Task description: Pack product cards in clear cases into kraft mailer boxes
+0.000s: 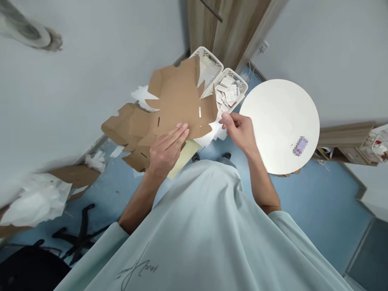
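Note:
A flat brown cardboard box blank [178, 97] with cut flaps and slots lies unfolded in front of me. My left hand [166, 149] rests on its near part, fingers stretched out and flat against the board. Beside the blank's right edge is my right hand [239, 129], its fingers curled in towards the thumb, with nothing visible between them. Its fingertips look slightly apart from the cardboard. More brown cardboard [127, 121] extends at the left, partly beneath the blank. A pale yellow sheet [184, 157] shows under the near edge, and white paper [212, 133] shows below the right side.
Behind the cardboard stand two white baskets; the nearer basket [244, 87] contains small white packets. A round white table [279, 109] is on my right, with a blurred purple item [300, 146]. A black chair base [81, 234] and white wrapping [39, 198] are at left.

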{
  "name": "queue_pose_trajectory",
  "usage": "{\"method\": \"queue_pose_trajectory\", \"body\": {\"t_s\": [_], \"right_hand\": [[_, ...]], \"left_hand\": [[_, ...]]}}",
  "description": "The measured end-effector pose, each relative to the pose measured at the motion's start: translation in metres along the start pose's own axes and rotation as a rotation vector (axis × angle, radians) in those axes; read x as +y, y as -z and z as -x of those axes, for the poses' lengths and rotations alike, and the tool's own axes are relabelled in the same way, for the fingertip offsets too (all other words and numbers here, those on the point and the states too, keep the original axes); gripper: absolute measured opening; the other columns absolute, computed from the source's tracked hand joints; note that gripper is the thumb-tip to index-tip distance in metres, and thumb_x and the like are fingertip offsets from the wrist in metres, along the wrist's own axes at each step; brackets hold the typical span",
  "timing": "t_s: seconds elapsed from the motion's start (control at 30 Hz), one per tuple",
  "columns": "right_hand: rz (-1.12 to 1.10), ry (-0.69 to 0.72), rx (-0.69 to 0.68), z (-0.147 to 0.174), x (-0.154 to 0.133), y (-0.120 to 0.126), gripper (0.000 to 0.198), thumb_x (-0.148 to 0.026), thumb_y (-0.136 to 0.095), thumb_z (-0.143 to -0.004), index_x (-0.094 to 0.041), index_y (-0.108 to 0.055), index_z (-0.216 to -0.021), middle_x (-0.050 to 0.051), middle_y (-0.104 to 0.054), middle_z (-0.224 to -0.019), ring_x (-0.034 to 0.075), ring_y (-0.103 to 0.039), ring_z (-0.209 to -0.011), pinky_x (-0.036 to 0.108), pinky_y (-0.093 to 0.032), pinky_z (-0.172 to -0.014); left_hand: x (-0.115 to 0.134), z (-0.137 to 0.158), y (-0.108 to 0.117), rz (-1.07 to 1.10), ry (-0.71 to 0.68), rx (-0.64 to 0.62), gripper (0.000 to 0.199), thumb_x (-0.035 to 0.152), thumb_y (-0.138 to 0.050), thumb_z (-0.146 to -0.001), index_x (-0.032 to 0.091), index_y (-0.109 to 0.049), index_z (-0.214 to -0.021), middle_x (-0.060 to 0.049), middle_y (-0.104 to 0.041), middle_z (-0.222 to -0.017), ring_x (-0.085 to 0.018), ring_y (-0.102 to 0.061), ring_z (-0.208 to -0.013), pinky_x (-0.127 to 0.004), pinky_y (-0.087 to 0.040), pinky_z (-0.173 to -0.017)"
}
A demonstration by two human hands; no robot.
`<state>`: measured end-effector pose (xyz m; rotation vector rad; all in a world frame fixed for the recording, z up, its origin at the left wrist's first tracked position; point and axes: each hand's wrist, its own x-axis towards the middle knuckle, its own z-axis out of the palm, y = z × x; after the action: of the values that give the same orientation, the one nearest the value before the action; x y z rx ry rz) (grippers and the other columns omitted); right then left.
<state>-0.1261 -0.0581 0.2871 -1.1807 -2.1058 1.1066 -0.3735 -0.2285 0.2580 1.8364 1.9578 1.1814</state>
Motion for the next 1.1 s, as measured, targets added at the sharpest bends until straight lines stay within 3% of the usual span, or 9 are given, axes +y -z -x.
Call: {"method": "queue_pose_trajectory", "body": {"t_s": [0.13,0.27,0.47,0.63,0.77,0.87,0.97,1.1], "right_hand": [[0.012,-0.039,0.168,0.024,0.016,0.058,0.069,-0.086,-0.055,-0.107,-0.024,-0.077,-0.091,0.003,-0.072,-0.082,0.022,-0.075,-0.083,0.032,-0.059,-0.07],[0.066,-0.25,0.281,0.047,0.054,0.096,0.062,-0.079,-0.06,-0.107,-0.024,-0.066,-0.077,0.001,-0.067,-0.071,0.02,-0.067,-0.071,0.032,-0.053,-0.067],[0.053,-0.478,0.358,0.094,0.143,0.15,0.056,-0.074,-0.062,-0.104,-0.026,-0.061,-0.076,0.002,-0.07,-0.072,0.021,-0.066,-0.071,0.032,-0.05,-0.068],[-0.014,-0.638,0.371,0.136,0.23,0.187,0.058,-0.079,-0.056,-0.103,-0.026,-0.063,-0.08,0.006,-0.079,-0.083,0.022,-0.069,-0.068,0.035,-0.052,-0.069],[-0.111,-0.773,0.387,0.168,0.301,0.198,0.063,-0.085,-0.056,-0.1,-0.026,-0.064,-0.081,0.009,-0.083,-0.09,0.022,-0.072,-0.067,0.036,-0.056,-0.073],[-0.157,-0.846,0.397,0.19,0.348,0.196,0.066,-0.087,-0.054,-0.1,-0.026,-0.062,-0.078,0.01,-0.084,-0.092,0.022,-0.072,-0.065,0.036,-0.057,-0.074],[-0.179,-0.882,0.397,0.207,0.383,0.189,0.064,-0.084,-0.054,-0.101,-0.026,-0.062,-0.077,0.011,-0.086,-0.096,0.021,-0.072,-0.066,0.036,-0.059,-0.078],[-0.18,-0.962,0.37,0.22,0.409,0.178,0.057,-0.074,-0.055,-0.105,-0.026,-0.061,-0.075,0.011,-0.088,-0.1,0.02,-0.073,-0.065,0.036,-0.061,-0.083]], "left_hand": [[0.017,-0.031,-0.055,0.099,-0.155,-0.186,0.043,0.036,-0.045,-0.122,0.036,-0.077,-0.15,-0.004,-0.08,-0.151,-0.026,-0.069,-0.152,-0.049,-0.059,-0.13],[0.038,-0.056,-0.12,0.132,-0.387,-0.288,0.051,0.023,-0.035,-0.123,0.027,-0.071,-0.159,-0.008,-0.075,-0.158,-0.023,-0.065,-0.156,-0.046,-0.058,-0.131],[0.07,-0.068,-0.238,0.148,-0.532,-0.477,0.057,0.014,-0.037,-0.12,0.027,-0.06,-0.17,-0.01,-0.07,-0.164,-0.022,-0.06,-0.159,-0.044,-0.059,-0.129],[0.097,-0.066,-0.351,0.109,-0.601,-0.674,0.057,0.009,-0.037,-0.116,0.022,-0.067,-0.163,-0.011,-0.073,-0.159,-0.023,-0.064,-0.156,-0.045,-0.062,-0.127],[0.113,-0.058,-0.433,0.027,-0.619,-0.879,0.056,0.005,-0.037,-0.114,0.015,-0.071,-0.157,-0.014,-0.071,-0.161,-0.025,-0.064,-0.157,-0.046,-0.058,-0.13],[0.121,-0.045,-0.478,-0.023,-0.589,-1.0,0.057,0.003,-0.041,-0.111,0.015,-0.07,-0.158,-0.014,-0.069,-0.164,-0.025,-0.062,-0.159,-0.047,-0.054,-0.133],[0.127,-0.03,-0.506,-0.057,-0.541,-1.104,0.062,0.001,-0.042,-0.108,0.017,-0.067,-0.162,-0.015,-0.068,-0.166,-0.025,-0.059,-0.162,-0.048,-0.053,-0.133],[0.137,-0.013,-0.52,-0.136,-0.449,-1.249,0.068,0.0,-0.043,-0.105,0.018,-0.064,-0.167,-0.016,-0.064,-0.17,-0.028,-0.055,-0.165,-0.048,-0.05,-0.134]]}}
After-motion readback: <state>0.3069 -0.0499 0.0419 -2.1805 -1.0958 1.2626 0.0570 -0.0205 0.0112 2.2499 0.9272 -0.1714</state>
